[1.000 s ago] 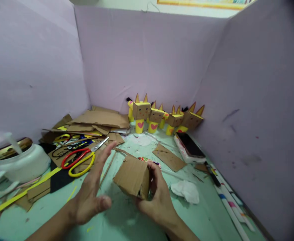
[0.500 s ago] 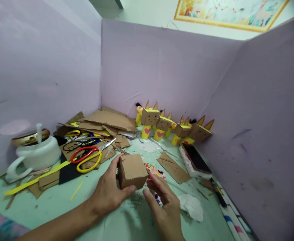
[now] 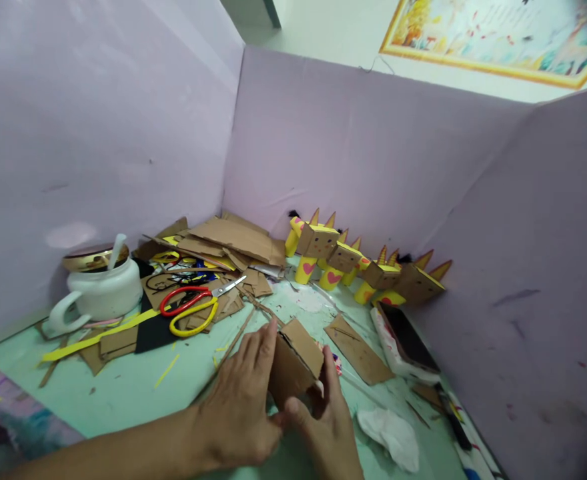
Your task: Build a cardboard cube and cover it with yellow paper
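A small brown cardboard box is tilted between my two hands, low in the middle of the head view. My left hand presses on the box's left side, its fingers together and pointing away from me. On the other side, my right hand grips the box with fingers along its right edge and the thumb near the front. Part of the box's lower side is hidden by my hands. Behind it, a colourful patterned piece shows only in part.
Scissors with red and yellow handles lie by cardboard scraps. A white mug stands left. Yellow cardboard animal figures line the back wall. At right are a phone, a cardboard strip and a crumpled tissue.
The box has been turned and tilted, and it sits lower. My left hand has shifted its hold along the side; my right hand has closed onto the box. The camera view has swung left.
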Demonstrator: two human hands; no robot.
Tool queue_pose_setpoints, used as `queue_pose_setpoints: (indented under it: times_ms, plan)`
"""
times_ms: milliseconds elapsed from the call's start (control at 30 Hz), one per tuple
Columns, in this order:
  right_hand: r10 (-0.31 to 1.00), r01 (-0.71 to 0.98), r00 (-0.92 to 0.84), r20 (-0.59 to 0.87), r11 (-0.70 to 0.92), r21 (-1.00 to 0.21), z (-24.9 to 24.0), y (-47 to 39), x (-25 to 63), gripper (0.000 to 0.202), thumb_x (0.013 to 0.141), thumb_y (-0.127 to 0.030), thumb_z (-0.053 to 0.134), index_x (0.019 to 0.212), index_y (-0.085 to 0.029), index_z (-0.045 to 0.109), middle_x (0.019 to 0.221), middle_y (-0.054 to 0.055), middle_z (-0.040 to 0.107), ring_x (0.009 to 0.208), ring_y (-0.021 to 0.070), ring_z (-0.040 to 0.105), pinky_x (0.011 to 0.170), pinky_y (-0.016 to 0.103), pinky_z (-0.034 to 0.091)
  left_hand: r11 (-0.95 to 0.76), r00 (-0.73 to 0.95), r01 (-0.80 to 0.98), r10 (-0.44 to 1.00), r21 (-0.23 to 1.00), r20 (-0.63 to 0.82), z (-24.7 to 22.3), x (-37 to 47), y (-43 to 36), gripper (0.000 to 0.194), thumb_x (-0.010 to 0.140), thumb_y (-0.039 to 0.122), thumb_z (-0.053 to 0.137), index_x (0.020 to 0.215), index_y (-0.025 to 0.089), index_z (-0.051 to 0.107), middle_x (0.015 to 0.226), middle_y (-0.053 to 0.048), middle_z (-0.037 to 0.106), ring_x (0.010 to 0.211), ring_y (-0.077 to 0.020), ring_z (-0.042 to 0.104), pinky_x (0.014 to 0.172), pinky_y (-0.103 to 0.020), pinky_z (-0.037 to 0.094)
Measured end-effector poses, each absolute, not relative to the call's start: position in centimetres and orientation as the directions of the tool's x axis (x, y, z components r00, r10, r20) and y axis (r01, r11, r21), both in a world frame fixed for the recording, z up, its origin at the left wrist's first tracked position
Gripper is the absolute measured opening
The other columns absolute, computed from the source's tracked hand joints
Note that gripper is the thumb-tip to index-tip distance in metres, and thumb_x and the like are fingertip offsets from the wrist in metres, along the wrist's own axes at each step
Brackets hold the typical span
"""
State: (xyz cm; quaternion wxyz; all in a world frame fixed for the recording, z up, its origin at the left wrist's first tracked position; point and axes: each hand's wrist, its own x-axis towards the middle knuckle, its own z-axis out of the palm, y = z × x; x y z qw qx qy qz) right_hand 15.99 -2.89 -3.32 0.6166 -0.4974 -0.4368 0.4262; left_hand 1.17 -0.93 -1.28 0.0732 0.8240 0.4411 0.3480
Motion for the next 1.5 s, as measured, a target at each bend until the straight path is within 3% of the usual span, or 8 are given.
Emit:
queue_pose_setpoints:
  times_ms: [67,167,267,333,467,700,833,1500]
  plan:
    - [0.956,-0.061,0.272,0.111,0.132,-0.989,-2.7,-2.9,16.4,0.111,0.057,-0.050,0.081,0.147,-0.018,0.026,0.141,0.015,0.048,0.123,0.0333,0.052,0.101,0.044,0.044,-0.694,0.441,0.571,0.710,0.439,0.550,-1.2,0.6,-1.0,0.100,0.078,0.034,0.059,0.149,0.019,-0.011,0.151,-0.020,0.029,0.134,-0.0402,0.032,0.105,-0.060,0.032]
    - [0.965,-0.070,0.243,0.096,0.117,-0.991,-1.4,-3.1,16.9,0.102,0.062,-0.048,0.079,0.145,-0.016,0.030,0.131,0.016,0.058,0.116,0.0328,0.058,0.094,0.043,0.050,-0.704,0.447,0.334,0.704,0.627,0.552,-0.5,-0.3,-0.6,0.086,0.080,0.030,0.056,0.150,0.024,0.007,0.148,-0.014,0.035,0.132,-0.0340,0.036,0.106,-0.053,0.034]
    - [0.980,-0.111,0.183,0.082,0.103,-0.988,-0.5,-3.2,16.9,0.106,0.056,-0.049,0.082,0.144,-0.015,0.032,0.126,0.016,0.062,0.112,0.0328,0.061,0.088,0.040,0.054,-0.440,0.370,0.115,0.851,0.891,0.372,0.1,-0.7,0.2,0.081,0.079,0.043,0.058,0.148,0.022,0.020,0.143,-0.013,0.041,0.123,-0.0316,0.046,0.098,-0.046,0.043]
    - [0.986,-0.116,0.155,0.058,0.076,-0.990,-0.4,-3.3,16.9,0.112,0.048,-0.050,0.086,0.142,-0.016,0.035,0.127,0.016,0.061,0.110,0.0334,0.062,0.086,0.039,0.055,-0.241,0.383,-0.026,0.894,0.970,0.232,0.4,-0.6,0.6,0.092,0.072,0.054,0.064,0.147,0.019,0.023,0.142,-0.015,0.043,0.122,-0.0337,0.048,0.098,-0.045,0.043]
    - [0.994,-0.121,0.103,0.046,0.058,-0.991,-0.7,-3.2,16.9,0.109,0.044,-0.055,0.086,0.137,-0.018,0.044,0.125,0.015,0.063,0.109,0.0341,0.063,0.088,0.040,0.054,-0.075,0.437,-0.160,0.889,0.984,0.138,0.8,-0.1,0.8,0.100,0.065,0.058,0.071,0.144,0.012,0.029,0.135,-0.018,0.051,0.121,-0.0353,0.051,0.101,-0.045,0.041]
    - [0.990,-0.188,0.077,0.117,0.129,-0.974,-0.9,-3.1,17.3,0.084,0.062,-0.054,0.078,0.133,-0.019,0.051,0.133,0.014,0.058,0.120,0.0338,0.056,0.094,0.043,0.051,-0.037,0.448,-0.177,0.887,0.984,0.114,1.3,0.0,0.5,0.092,0.066,0.053,0.072,0.138,0.011,0.036,0.129,-0.017,0.057,0.116,-0.0341,0.055,0.097,-0.043,0.044]
    - [0.984,-0.199,0.163,0.073,0.106,-0.974,-0.8,-3.6,17.0,0.086,0.065,-0.048,0.078,0.139,-0.020,0.043,0.137,0.014,0.054,0.123,0.0331,0.053,0.095,0.043,0.051,-0.024,0.450,-0.192,0.886,0.981,0.110,1.1,0.0,0.5,0.093,0.066,0.051,0.074,0.138,0.008,0.034,0.129,-0.018,0.057,0.118,-0.0342,0.054,0.098,-0.044,0.044]
    - [0.985,-0.218,0.162,0.054,0.090,-0.972,-0.7,-3.6,17.0,0.103,0.060,-0.051,0.081,0.144,-0.019,0.030,0.131,0.018,0.059,0.109,0.0318,0.064,0.088,0.041,0.053,-0.057,0.459,-0.148,0.880,0.987,0.119,1.4,0.0,0.4,0.085,0.068,0.050,0.071,0.137,0.013,0.038,0.126,-0.015,0.060,0.114,-0.0337,0.057,0.094,-0.043,0.046]
